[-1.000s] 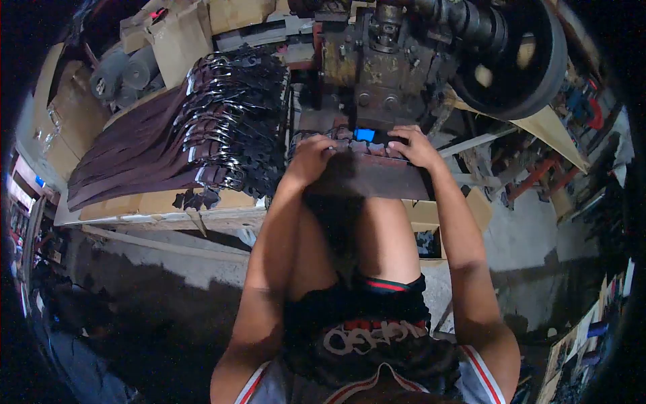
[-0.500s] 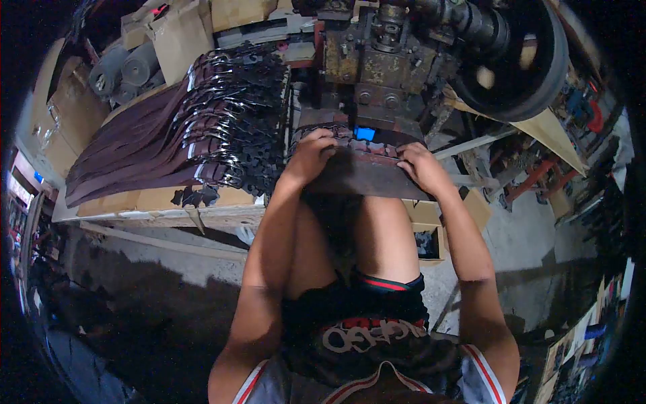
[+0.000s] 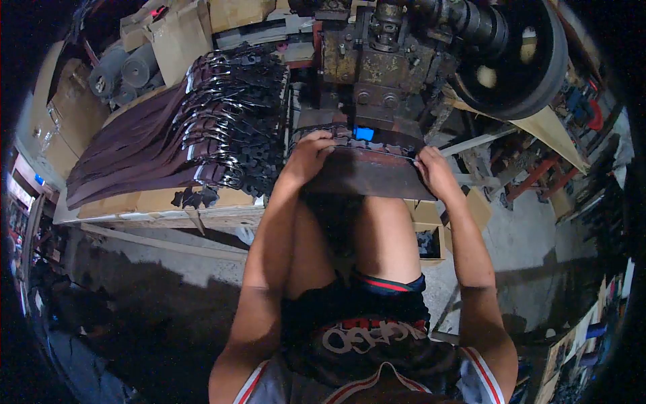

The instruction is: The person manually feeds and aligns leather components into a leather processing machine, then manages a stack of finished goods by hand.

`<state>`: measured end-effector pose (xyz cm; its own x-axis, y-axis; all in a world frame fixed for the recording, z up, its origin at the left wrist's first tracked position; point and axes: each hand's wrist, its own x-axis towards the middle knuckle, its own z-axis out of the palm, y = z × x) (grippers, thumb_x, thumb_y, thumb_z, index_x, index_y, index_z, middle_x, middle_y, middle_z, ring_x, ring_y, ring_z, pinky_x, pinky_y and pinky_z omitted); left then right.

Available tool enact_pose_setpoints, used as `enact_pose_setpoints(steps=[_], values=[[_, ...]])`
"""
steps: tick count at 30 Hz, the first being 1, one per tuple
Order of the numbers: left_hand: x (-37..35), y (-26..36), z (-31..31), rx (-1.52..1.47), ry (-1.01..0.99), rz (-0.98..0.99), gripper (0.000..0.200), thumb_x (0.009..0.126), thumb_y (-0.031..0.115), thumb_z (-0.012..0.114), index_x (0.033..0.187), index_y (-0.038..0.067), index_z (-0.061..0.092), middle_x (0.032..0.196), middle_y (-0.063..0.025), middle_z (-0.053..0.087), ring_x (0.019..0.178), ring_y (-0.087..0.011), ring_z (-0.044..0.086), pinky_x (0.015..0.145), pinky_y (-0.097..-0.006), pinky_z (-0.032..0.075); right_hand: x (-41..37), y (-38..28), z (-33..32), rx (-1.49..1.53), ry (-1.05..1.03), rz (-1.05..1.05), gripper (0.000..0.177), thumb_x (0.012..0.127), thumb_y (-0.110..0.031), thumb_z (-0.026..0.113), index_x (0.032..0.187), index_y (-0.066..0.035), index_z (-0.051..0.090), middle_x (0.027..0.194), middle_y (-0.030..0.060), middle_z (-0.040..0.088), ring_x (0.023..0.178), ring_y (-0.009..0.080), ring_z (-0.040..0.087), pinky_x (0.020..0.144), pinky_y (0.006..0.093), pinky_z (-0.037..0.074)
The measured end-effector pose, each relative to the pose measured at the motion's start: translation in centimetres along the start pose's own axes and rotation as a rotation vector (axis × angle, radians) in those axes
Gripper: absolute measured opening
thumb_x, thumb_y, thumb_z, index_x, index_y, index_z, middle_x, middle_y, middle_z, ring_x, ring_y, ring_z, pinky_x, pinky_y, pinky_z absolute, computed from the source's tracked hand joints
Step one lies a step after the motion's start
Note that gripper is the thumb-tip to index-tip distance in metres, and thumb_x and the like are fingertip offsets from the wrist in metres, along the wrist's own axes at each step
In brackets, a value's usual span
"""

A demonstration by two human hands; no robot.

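Observation:
A dark strip with a scalloped edge [image 3: 380, 148] stretches between my hands over the front plate of a press machine [image 3: 383, 77]. My left hand [image 3: 311, 159] has its fingers closed on the strip's left end. At the other end, my right hand [image 3: 436, 172] pinches it near the plate's right edge. Just behind the strip, under the press head, a small bright blue piece [image 3: 363, 133] shows. The metal plate [image 3: 360, 180] lies between my forearms, above my knees. My fingertips partly hide both ends of the strip.
Left of the machine, a cardboard-covered table [image 3: 161, 202] carries a pile of brown straps [image 3: 138, 145] with metal fittings and black ends. A large flywheel [image 3: 548, 60] is at the upper right. An open box [image 3: 431, 242] stands below, right of my knees.
My right hand has shifted right and slightly down, to the strip's end. My left hand has stayed almost in place. A thin pale line along the strip shows more clearly.

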<state>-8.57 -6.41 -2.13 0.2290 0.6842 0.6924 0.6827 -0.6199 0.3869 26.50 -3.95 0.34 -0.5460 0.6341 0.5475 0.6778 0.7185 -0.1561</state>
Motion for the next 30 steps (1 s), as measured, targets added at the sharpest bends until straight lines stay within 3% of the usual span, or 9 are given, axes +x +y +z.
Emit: enact_pose_setpoints(steps=[6,9,15,24,30], values=[[0.3,-0.6,-0.1,0.019,-0.064,-0.012,0.015,0.084,0.009,0.065,0.099,0.007,0.07,0.115,-0.0129,0.064,0.108,-0.033,0.06,0.095,-0.0386,0.047,-0.6,-0.9,-0.9,-0.031,0.001,-0.002,0.009,0.083,-0.007,0.061,0.087,0.001,0.056,0.089,0.0174,0.057,0.089,0.0386,0.052,0.079,0.0452,0.044],[0.1,-0.6,0.1,-0.007,-0.043,-0.005,0.017,0.082,0.008,0.066,0.098,0.007,0.071,0.112,-0.015,0.064,0.106,-0.0338,0.06,0.094,-0.0391,0.047,-0.6,-0.9,-1.0,-0.019,-0.043,0.041,0.015,0.082,-0.009,0.064,0.092,0.0,0.058,0.093,0.017,0.058,0.093,0.0381,0.053,0.081,0.0449,0.044],[-0.1,-1.1,0.0,-0.012,-0.097,-0.019,0.023,0.08,0.009,0.068,0.102,0.009,0.071,0.117,-0.0148,0.062,0.112,-0.0333,0.057,0.099,-0.0387,0.044,-1.5,-1.3,-1.5,0.131,0.059,0.083,0.032,0.079,-0.014,0.071,0.105,0.001,0.059,0.108,0.0172,0.059,0.105,0.0365,0.055,0.093,0.0407,0.043],[-0.3,-0.1,-0.6,-0.028,-0.102,-0.027,0.027,0.08,0.015,0.07,0.107,0.012,0.071,0.118,-0.0154,0.061,0.115,-0.0338,0.055,0.1,-0.0392,0.042,-1.7,-1.2,-1.8,0.17,0.108,0.185,0.029,0.081,-0.012,0.07,0.105,0.001,0.06,0.11,0.0171,0.061,0.107,0.0363,0.056,0.094,0.0383,0.043],[-0.2,-0.2,-0.6,-0.041,-0.122,-0.027,0.025,0.081,0.014,0.069,0.106,0.012,0.071,0.119,-0.0166,0.061,0.115,-0.0338,0.055,0.1,-0.0389,0.042,-2.3,0.2,-0.7,0.237,0.196,0.277,0.027,0.081,-0.008,0.069,0.106,0.0,0.061,0.11,0.015,0.063,0.105,0.0314,0.06,0.092,0.0347,0.045]])
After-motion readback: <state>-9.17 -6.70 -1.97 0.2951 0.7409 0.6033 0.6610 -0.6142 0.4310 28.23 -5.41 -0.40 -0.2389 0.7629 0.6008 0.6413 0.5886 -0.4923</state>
